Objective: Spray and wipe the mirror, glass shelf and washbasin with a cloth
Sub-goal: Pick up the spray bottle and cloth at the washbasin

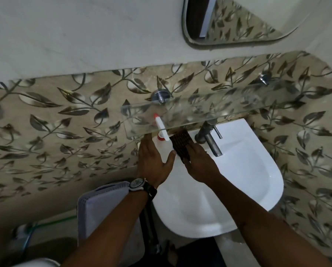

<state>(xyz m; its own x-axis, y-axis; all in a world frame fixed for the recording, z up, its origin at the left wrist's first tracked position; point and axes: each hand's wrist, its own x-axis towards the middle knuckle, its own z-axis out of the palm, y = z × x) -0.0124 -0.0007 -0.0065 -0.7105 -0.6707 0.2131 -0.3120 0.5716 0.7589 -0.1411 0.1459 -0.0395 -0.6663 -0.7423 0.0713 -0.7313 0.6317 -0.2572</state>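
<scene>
Head view: you look down on the washbasin (238, 170), with the glass shelf (209, 110) above its back edge and the mirror (257, 20) higher on the wall.
Left hand (153, 160): your fingers are wrapped around the white spray bottle (162, 128) at the basin's back-left corner, its red-tipped nozzle showing through the shelf.
Right hand (200, 162): it is closed on the dark cloth (180, 145), held over the back rim beside the tap (209, 137).
Step in hand: judging by this, you are gathering bottle and cloth; which surface comes next is unclear.
Next move: lift the bottle clear of the shelf's front edge, aim, spray, then wipe.
</scene>
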